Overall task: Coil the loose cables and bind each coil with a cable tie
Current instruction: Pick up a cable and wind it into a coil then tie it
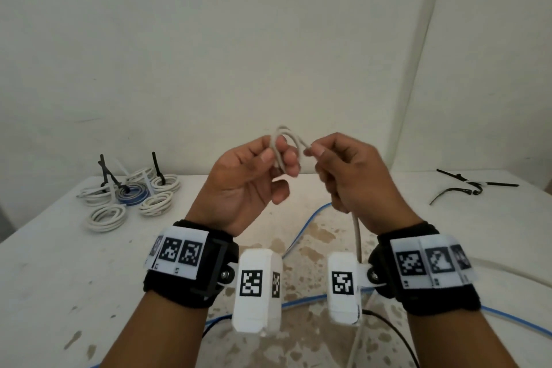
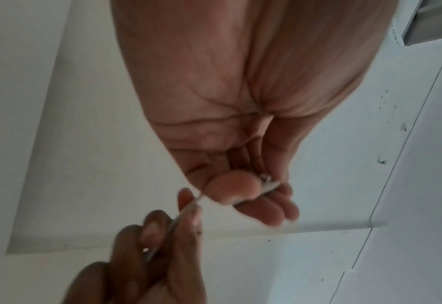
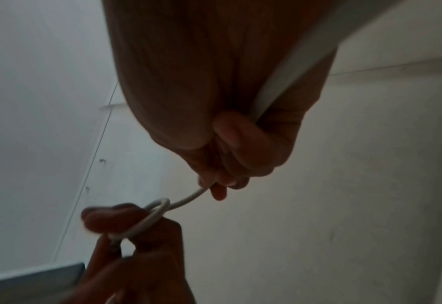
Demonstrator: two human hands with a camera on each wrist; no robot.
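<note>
Left hand (image 1: 245, 182) pinches small cable (image 1: 357, 236) loop | right hand (image 1: 355, 176) grips its trailing length

Soft, even light fills my head view, with faint shadows and no glare. My fingertips (image 1: 276, 155) smear with motion. Both wrist views are blurred, the right one dim and murky.

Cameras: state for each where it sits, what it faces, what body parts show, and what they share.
Head: on the head, facing forward-down at the table; both forearms, left hand, right hand.
Left wrist: along the palm, angled upward; both hands.
Right wrist: along the palm, angled upward; both hands.
Shared: the white cable loop held by both hands.
</note>
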